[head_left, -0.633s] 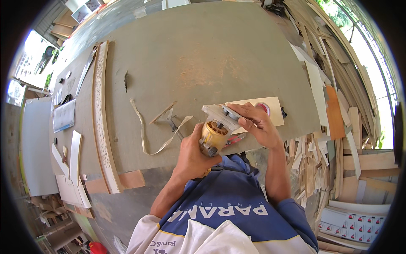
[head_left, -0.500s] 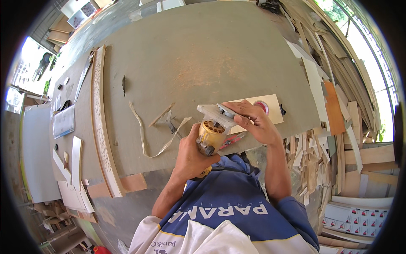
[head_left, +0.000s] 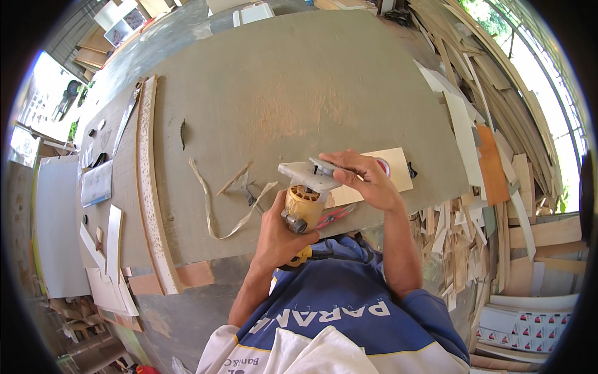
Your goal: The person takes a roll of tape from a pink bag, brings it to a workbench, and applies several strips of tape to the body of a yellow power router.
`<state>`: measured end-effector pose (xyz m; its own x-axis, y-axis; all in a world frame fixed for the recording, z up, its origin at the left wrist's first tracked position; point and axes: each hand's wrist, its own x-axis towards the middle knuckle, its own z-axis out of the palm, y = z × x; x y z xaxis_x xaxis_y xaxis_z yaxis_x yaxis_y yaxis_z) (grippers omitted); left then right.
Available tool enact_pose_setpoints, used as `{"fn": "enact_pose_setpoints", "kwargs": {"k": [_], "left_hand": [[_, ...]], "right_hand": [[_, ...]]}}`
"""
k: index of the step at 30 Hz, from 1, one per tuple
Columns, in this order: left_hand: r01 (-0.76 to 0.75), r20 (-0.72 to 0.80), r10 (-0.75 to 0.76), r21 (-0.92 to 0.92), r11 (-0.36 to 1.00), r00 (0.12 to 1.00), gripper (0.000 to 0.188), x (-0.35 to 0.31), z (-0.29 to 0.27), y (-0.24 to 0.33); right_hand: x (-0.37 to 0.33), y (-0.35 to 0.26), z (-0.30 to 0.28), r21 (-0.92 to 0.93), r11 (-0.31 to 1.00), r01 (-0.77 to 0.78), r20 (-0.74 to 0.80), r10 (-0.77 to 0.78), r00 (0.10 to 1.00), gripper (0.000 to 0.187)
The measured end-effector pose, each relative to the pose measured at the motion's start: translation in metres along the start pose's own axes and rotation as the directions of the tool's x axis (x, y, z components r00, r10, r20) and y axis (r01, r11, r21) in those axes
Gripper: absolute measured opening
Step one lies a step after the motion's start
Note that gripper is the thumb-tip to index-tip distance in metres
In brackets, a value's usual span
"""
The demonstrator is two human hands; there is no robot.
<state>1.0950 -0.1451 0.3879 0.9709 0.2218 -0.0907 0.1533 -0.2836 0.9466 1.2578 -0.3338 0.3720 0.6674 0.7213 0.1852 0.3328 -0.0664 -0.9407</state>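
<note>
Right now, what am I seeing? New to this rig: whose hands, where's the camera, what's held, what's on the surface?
No robot here: these are a person's two bare hands. The view comes from a wide fisheye camera worn on the head, looking down, so straight edges bend near the rim.

The left hand grips a yellow power tool with a pale square base plate. The right hand holds a grey disc-like piece by that plate.

On the worktable lie a long board toward the left, a curled pale strip, a light wooden panel by the right hand, and scattered dust farther out.
</note>
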Motion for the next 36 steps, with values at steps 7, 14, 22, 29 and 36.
{"fn": "enact_pose_setpoints", "kwargs": {"k": [7,14,22,29,36], "left_hand": [[0.086,-0.054,-0.1,-0.216,0.973,0.993,0.085,0.009,0.029,-0.036],[0.177,-0.004,-0.21,-0.523,0.834,0.978,0.077,0.018,0.042,-0.055],[0.259,0.003,-0.282,-0.406,0.876,0.959,0.073,0.046,0.062,-0.068],[0.287,0.013,-0.289,-0.14,0.947,0.957,0.072,0.102,0.107,-0.135],[0.308,0.075,-0.301,-0.115,0.944,0.951,0.072,0.124,0.154,-0.132]], "right_hand": [[0.026,0.153,-0.032,-0.306,0.866,-0.394,-0.45,0.233,0.862,0.05],[0.007,0.218,-0.046,-0.699,0.624,-0.348,-0.432,0.018,0.902,0.048],[-0.082,0.142,-0.074,-0.474,0.85,-0.229,-0.32,0.076,0.944,0.045],[-0.116,0.135,-0.039,-0.702,0.682,-0.208,-0.304,-0.023,0.952,0.032],[-0.128,0.151,-0.042,-0.48,0.801,-0.358,-0.532,0.058,0.845,0.021]]}}
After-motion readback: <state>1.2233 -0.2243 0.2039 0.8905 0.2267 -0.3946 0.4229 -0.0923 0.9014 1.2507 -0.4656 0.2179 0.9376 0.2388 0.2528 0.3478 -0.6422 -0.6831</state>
